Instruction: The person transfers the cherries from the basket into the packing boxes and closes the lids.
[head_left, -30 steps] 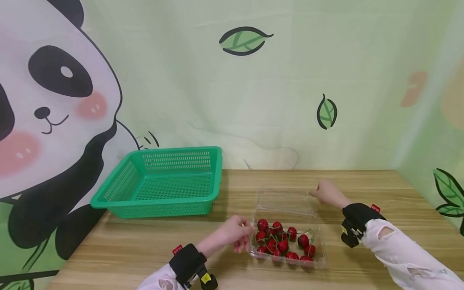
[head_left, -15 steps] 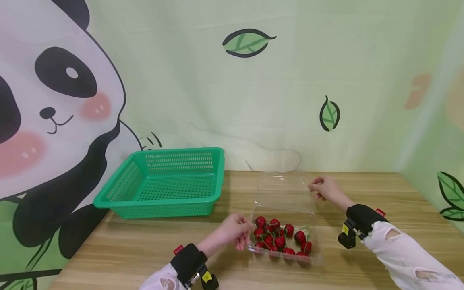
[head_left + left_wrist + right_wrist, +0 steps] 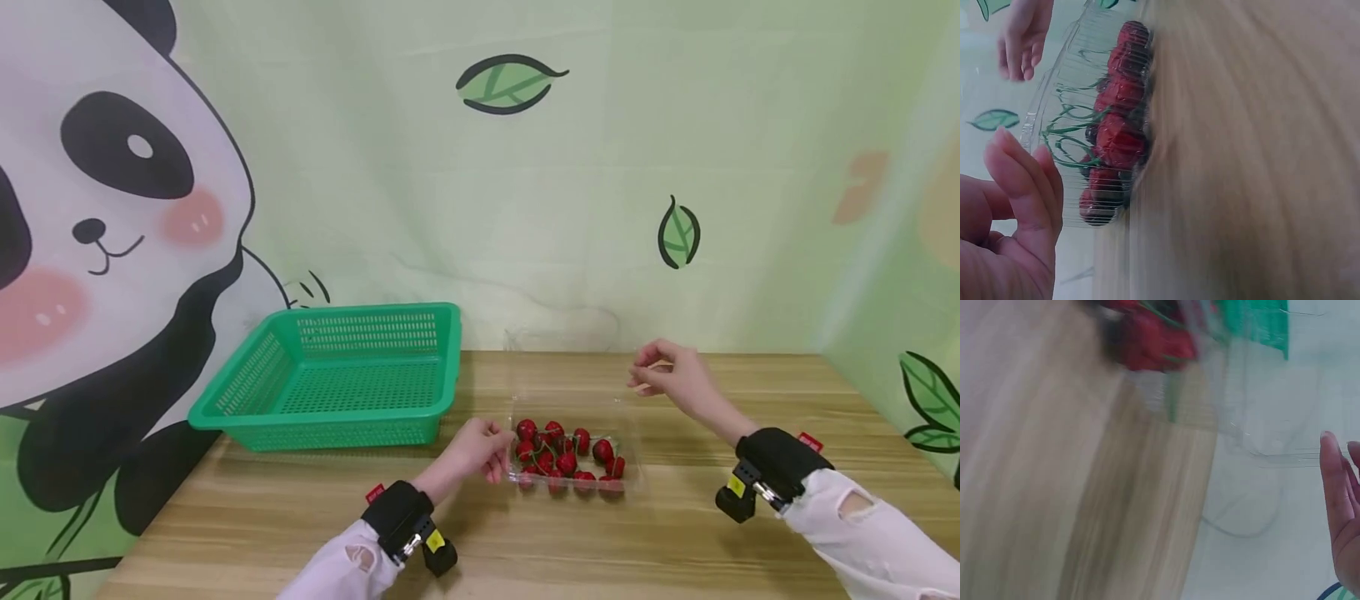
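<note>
A clear plastic clamshell box [image 3: 632, 468] full of dark red cherries [image 3: 566, 462] with green stems stands on the wooden table. Its see-through lid [image 3: 570, 375] stands raised at the back. My left hand [image 3: 472, 450] pinches the box's left rim; in the left wrist view its fingertips [image 3: 1004, 137] reach that rim. The lid's right edge is between the thumb and fingers of my right hand [image 3: 678, 379], well above the table. In the right wrist view the lid's edge runs to these fingers [image 3: 1334, 487], partly cut off by the frame.
A green perforated plastic basket [image 3: 337, 432] stands at the back left, with nothing in it. Behind the table [image 3: 525, 554] hangs a pale green cloth [image 3: 360, 167] printed with a panda and leaves. Black camera straps [image 3: 397, 517] are on both wrists.
The lid, low behind the box a second ago, has swung upward as my right hand rose. Box and left hand have shifted slightly away and to the left.
</note>
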`<state>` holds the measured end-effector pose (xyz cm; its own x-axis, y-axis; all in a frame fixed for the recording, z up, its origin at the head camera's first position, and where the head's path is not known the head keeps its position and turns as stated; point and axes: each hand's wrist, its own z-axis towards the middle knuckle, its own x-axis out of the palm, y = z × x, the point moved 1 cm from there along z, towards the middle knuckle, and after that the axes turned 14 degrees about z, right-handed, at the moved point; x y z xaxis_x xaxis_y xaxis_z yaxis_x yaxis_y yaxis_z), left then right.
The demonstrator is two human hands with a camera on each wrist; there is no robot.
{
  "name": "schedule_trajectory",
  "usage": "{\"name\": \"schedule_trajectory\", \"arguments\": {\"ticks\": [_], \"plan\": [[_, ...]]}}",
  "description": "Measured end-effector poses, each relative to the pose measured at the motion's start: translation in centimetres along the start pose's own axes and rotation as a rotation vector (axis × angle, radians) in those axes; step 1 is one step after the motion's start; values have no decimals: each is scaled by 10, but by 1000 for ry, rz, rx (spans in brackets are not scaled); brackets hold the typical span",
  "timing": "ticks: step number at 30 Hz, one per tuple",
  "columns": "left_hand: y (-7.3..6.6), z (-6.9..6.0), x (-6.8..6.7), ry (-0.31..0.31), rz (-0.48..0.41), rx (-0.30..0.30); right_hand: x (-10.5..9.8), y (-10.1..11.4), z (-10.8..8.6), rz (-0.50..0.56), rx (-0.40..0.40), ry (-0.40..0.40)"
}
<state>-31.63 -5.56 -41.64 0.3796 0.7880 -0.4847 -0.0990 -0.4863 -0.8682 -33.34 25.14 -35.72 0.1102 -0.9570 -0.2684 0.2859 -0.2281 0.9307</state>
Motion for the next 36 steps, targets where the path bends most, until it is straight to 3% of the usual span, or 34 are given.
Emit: {"name": "schedule_trajectory", "arguments": {"ticks": [7, 11, 17, 20, 27, 32, 36], "plan": [[3, 9, -3, -38, -21, -50, 5, -11, -20, -187, -140, 42], [3, 3, -8, -57, -7, -74, 7, -15, -25, -255, -180, 25], [-1, -9, -16, -35, -87, -158, 7, -18, -28, -312, -227, 37], [-3, -13, -16, -33, -82, -180, 8, -21, -31, -338, -256, 54], [-9, -17, -6, 4, -70, -186, 8, -28, -33, -354, -332, 67], [-7, -21, -2, 54, -65, -132, 10, -35, -37, -363, -434, 72], [-3, -22, -2, 102, -61, -104, 12, -40, -40, -362, -442, 73]]}}
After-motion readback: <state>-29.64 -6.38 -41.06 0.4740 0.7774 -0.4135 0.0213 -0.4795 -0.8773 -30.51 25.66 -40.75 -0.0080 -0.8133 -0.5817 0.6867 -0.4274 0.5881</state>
